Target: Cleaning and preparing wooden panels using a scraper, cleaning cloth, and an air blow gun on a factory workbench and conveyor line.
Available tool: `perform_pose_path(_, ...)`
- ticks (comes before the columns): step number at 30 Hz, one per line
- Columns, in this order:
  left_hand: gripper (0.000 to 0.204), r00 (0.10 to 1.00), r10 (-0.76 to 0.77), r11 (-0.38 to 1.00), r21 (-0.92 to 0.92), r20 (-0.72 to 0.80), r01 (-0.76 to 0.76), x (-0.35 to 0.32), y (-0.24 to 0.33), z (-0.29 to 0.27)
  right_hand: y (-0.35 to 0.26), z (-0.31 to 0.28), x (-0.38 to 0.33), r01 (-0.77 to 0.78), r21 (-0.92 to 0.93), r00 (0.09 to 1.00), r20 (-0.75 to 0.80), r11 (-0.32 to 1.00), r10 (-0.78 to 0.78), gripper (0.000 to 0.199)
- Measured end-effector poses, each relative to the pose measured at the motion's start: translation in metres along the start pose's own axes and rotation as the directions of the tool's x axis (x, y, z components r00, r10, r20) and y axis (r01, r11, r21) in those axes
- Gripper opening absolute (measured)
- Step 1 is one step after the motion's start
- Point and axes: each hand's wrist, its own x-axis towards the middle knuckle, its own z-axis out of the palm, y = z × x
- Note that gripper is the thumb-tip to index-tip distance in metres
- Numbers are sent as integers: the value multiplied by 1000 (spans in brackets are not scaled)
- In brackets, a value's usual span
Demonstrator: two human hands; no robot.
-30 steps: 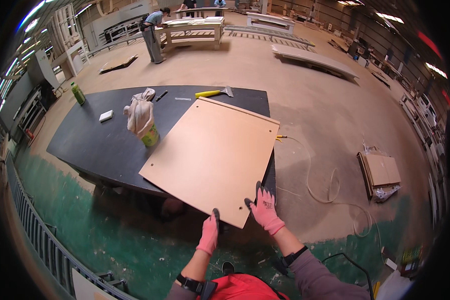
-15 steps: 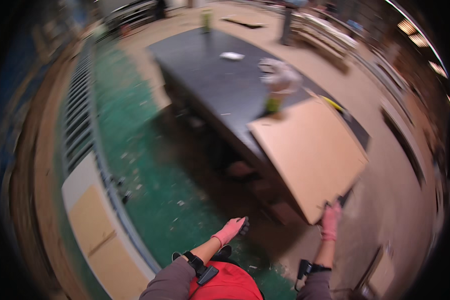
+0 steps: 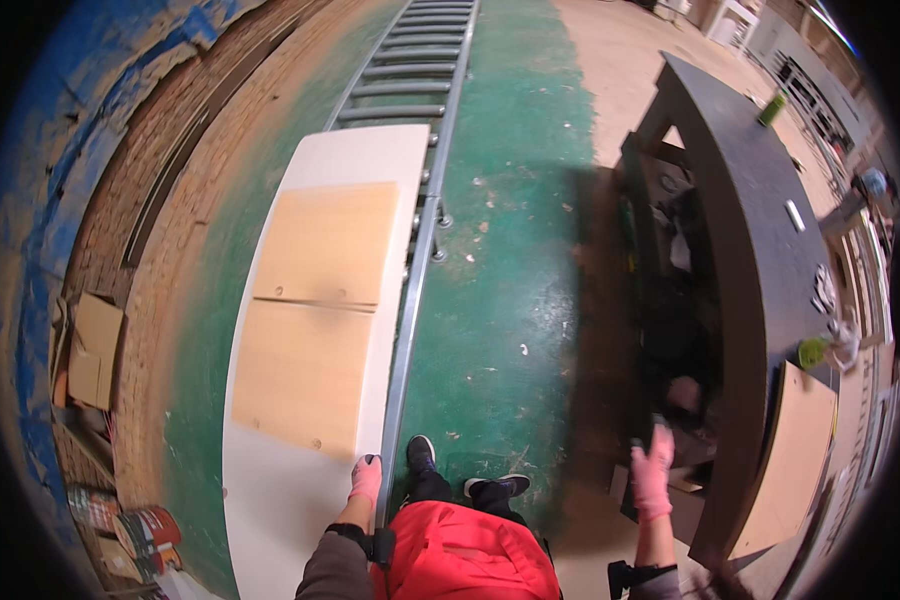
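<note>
My left hand (image 3: 366, 480), in a pink glove with dark fingertips, is at the right edge of a long white board (image 3: 270, 485), by the corner of a light wood panel (image 3: 300, 380). Its fingers look curled; whether they grip the edge is hidden. A second wood panel (image 3: 325, 240) lies just beyond the first, both flat on the white board. My right hand (image 3: 653, 475), in a matching glove, hangs in the air beside the dark workbench (image 3: 735, 170), fingers apart, holding nothing. Another wood panel (image 3: 792, 460) rests on the bench's near end.
The white board lies on a roller conveyor (image 3: 405, 88) running away from me. Green floor (image 3: 500, 300) separates it from the bench. Green containers (image 3: 811, 351) and a small white item (image 3: 795, 215) stand on the bench. At left are a cardboard box (image 3: 95, 350) and paint cans (image 3: 148, 530).
My view has swung left from the bench to the conveyor. My right hand has come away from the wood panel on the bench. My left hand is now at the white board's edge.
</note>
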Motion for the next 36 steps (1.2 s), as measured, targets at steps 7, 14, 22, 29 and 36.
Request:
perform_pose_path(7, 75, 978, -104, 979, 155, -179, 132, 94, -93, -5, -160, 214, 11, 419, 31, 755, 544, 907, -367, 58)
perform_pose_path(14, 79, 975, 23, 949, 311, -220, 48, 172, -76, -10, -231, 360, -1, 533, 129, 583, 660, 836, -474, 49)
perform_pose_path(22, 80, 999, 17, 899, 437, -35, 0, 169, -86, -11, -205, 388, -46, 367, 132, 478, 823, 921, -308, 38)
perform_pose_path(29, 82, 1000, 17, 875, 485, -11, -10, 171, -91, -25, -127, 364, -104, -51, -179, 393, 901, 982, 185, 37)
perform_pose_path(36, 85, 996, 85, 677, 734, -17, -45, 204, -116, 1, -74, 319, -143, -420, -187, 409, 834, 888, 369, 35)
